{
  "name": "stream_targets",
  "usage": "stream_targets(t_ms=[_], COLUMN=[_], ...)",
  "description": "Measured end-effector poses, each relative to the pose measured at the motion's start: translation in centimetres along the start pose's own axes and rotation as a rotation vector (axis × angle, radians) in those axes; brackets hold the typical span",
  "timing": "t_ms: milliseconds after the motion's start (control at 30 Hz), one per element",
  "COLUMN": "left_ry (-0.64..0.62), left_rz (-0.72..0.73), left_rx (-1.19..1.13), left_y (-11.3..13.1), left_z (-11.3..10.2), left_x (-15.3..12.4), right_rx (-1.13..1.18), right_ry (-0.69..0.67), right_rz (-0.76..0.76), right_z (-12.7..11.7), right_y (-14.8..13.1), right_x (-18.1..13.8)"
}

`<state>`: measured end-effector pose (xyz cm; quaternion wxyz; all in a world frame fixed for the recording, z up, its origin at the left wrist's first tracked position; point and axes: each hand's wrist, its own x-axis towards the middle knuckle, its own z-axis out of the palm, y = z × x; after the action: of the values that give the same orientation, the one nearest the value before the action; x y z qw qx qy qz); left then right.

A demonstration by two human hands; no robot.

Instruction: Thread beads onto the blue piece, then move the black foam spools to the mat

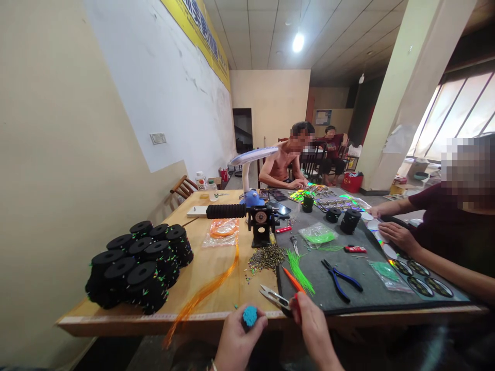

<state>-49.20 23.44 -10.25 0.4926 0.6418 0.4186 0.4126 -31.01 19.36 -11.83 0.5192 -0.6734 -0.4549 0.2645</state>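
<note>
At the front edge of the table, my left hand (242, 335) is closed around a bundle of thin turquoise strands (249, 316), whose cut ends face up. Just to the right, my right hand (311, 324) is closed at the handle end of a pair of thread snips (274, 297). The snips' blades point left and away from me, slightly apart. Something red shows at my fingertips; its shape is partly hidden. Beyond them lie an orange pointed stick (293, 280) and a bunch of bright green strands (299, 273).
Black foam spools (143, 263) are stacked at left, near orange strands (209, 293). A black clamp device (261, 224) stands behind small metal parts (266, 257). Blue-handled pliers (342, 281) lie on the grey mat (320, 268). Co-workers sit at the far side and right, hands on stickers.
</note>
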Motion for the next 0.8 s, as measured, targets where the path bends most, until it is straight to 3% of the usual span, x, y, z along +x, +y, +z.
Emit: stream_targets(t_ms=[133, 233, 400, 467, 567, 667, 800], left_ry=[0.040, 0.058, 0.088, 0.087, 0.079, 0.089, 0.066], left_rz=[-0.051, -0.071, -0.093, -0.132, -0.177, -0.186, -0.181], left_rx=[-0.091, -0.119, -0.155, -0.182, -0.226, -0.261, -0.276], left_y=[-0.1, -0.2, -0.5, -0.6, -0.6, -0.5, -0.8], left_z=[0.0, 0.0, 0.0, 0.1, 0.3, 0.5, 0.6], left_x=[0.1, 0.3, 0.5, 0.4, 0.3, 0.2, 0.2], right_rx=[-0.551, -0.971, -1.053, -0.947, -0.472, 0.023, 0.316], right_ry=[0.208, 0.239, 0.220, 0.227, 0.170, -0.040, -0.144], right_rz=[-0.233, -0.214, -0.229, -0.297, -0.377, -0.158, 0.007], right_z=[-4.6, -6.4, -6.4, -5.8, -3.8, -0.8, 2.4], right_y=[0.9, 1.6, 1.5, 0.8, -0.5, -1.6, -1.9], right_x=[3.0, 5.7, 7.4, 6.5, 3.7, 0.8, -0.7])
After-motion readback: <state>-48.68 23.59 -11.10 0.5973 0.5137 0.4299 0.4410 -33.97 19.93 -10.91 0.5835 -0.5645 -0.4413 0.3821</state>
